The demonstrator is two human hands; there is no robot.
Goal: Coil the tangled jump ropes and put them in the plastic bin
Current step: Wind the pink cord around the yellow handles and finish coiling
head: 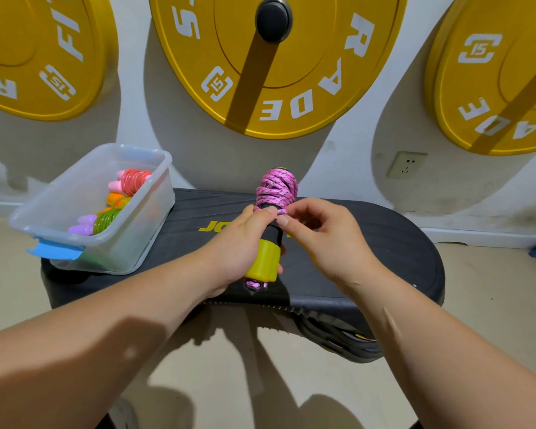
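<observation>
Above the black step [384, 243], both hands [245, 243] [325, 239] grip the pink-wound rope handles [271, 230].

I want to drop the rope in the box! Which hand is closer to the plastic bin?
Left. The left hand grips the rope handles, a short way right of the plastic bin. The right hand pinches the pink rope beyond them, farther from the bin.

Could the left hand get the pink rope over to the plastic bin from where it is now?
Probably yes. The plastic bin stands open-topped to the left of the left hand, nothing between them. That hand grips the pink jump rope; the right hand pinches it and must release first.
</observation>
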